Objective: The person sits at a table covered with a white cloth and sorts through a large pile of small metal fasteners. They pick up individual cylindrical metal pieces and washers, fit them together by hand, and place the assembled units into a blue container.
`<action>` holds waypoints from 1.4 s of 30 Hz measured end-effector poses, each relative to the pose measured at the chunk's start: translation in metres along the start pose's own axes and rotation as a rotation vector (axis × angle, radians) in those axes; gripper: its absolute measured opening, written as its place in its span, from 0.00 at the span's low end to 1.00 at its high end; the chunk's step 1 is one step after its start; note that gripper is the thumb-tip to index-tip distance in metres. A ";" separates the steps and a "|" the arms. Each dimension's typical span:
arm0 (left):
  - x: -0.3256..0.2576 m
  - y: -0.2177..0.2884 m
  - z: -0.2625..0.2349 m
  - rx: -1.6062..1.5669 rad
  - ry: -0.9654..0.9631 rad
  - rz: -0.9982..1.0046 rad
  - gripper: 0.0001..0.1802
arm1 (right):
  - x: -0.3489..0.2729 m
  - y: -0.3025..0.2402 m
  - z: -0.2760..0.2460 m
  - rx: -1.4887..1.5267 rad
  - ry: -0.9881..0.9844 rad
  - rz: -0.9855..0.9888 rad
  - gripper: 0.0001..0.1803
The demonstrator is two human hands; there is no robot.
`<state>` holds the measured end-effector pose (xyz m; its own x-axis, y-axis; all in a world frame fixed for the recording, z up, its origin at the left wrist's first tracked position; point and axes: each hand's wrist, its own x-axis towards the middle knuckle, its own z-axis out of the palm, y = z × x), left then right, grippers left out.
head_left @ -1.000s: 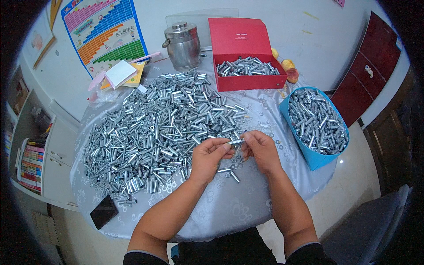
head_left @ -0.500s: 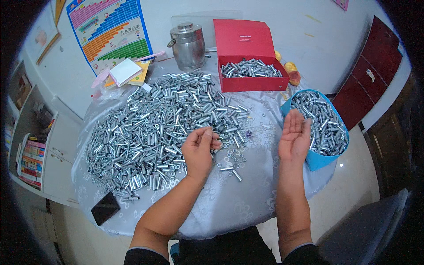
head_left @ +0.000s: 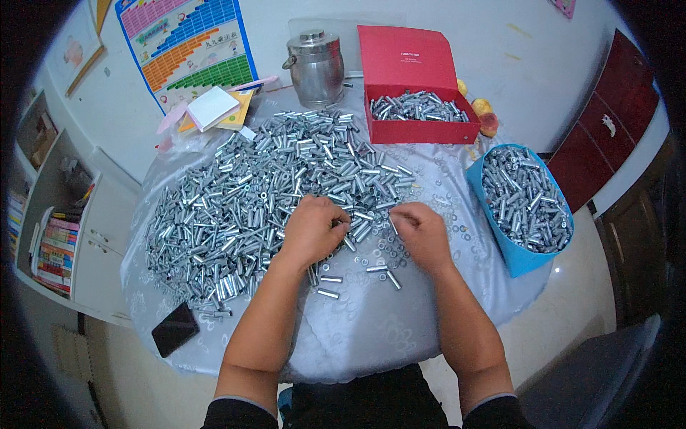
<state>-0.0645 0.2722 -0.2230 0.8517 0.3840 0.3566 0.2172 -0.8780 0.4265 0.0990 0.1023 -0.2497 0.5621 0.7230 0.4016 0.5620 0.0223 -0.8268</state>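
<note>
Both hands curl over loose metal sleeves (head_left: 271, 193): left hand (head_left: 311, 232) covering some, right hand (head_left: 421, 232) pinching one at three o'clock, handy to the heap.

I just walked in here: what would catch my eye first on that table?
A huge heap of shiny metal sleeves covers the left and middle of the round table. The left hand and right hand work at its near edge. More sleeves fill a red box at the back and a blue tub on the right.
</note>
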 end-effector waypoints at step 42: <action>0.001 -0.014 -0.021 -0.674 0.145 -0.418 0.11 | 0.007 -0.027 0.072 -0.402 -0.315 -0.317 0.10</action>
<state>-0.0772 0.2911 -0.2111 0.6833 0.7163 0.1413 0.1302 -0.3099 0.9418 0.0440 0.1562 -0.2534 0.1571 0.8951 0.4172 0.8930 0.0516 -0.4470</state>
